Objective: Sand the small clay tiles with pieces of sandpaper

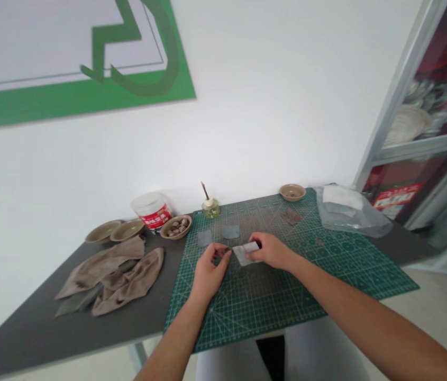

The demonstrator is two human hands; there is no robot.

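Note:
My left hand (209,270) pinches a small dark piece (221,252) above a green cutting mat (247,312). My right hand (270,251) grips the edge of a pale grey square sheet (244,255), and the fingers hide part of it. The two hands nearly meet over the middle of the mat. Just beyond them lie two grey squares (204,238) (230,232), apart from each other. Several brown scraps (291,216) rest farther right on the mat. What the dark piece is, I cannot tell.
Beyond the mat stand a small glass bottle with a brush (210,208), a white tub with a red label (152,210), and a bowl of brown chunks (175,227). Brown cloths (128,280) lie left on the dark table (48,328). A plastic bag (350,214) lies right.

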